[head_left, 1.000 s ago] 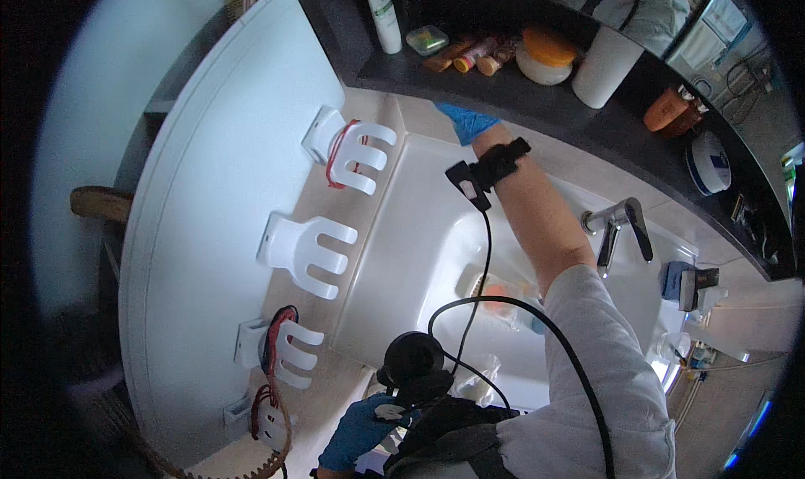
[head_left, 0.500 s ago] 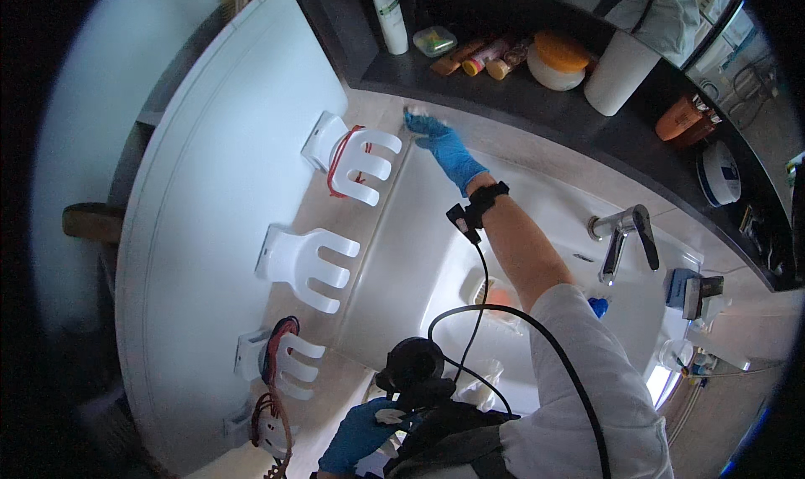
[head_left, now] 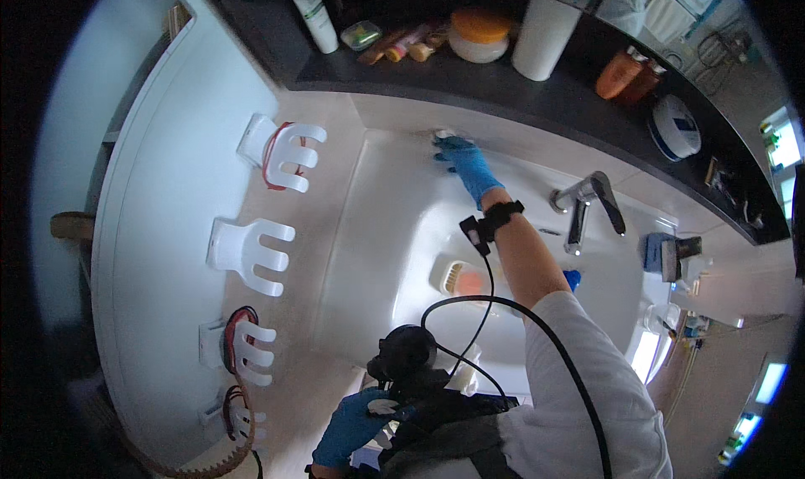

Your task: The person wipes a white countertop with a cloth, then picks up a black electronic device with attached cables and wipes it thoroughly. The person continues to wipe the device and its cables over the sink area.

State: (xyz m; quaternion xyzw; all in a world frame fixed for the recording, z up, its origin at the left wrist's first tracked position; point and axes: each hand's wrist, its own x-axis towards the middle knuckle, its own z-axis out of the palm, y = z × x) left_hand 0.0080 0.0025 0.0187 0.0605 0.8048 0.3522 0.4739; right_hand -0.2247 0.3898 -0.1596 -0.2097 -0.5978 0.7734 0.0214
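My right hand (head_left: 468,167), in a blue glove, reaches to the far left part of the white sink (head_left: 356,219). Its bent fingers press a small white sponge-like piece (head_left: 444,134) against the low wall behind the basin. A black strap with a small cabled device (head_left: 486,227) circles that wrist. Low in the view, my left hand (head_left: 348,429), also blue-gloved, is close to my body beside a round black device (head_left: 408,352). A whitish object (head_left: 383,406) shows at its fingers, which are partly hidden, so its grip is unclear.
White hooks (head_left: 256,253) holding hair bands jut from the cabinet side at left. A dark shelf (head_left: 369,81) with a tube, jars and bottles overhangs the back. The chrome tap (head_left: 579,207) stands right of my forearm. A pale basket-like dish (head_left: 457,278) lies in the basin.
My right hand has moved from the sink's far left corner rightward along the back wall, the white piece with it. My view has shifted right; my left hand stays near my body.
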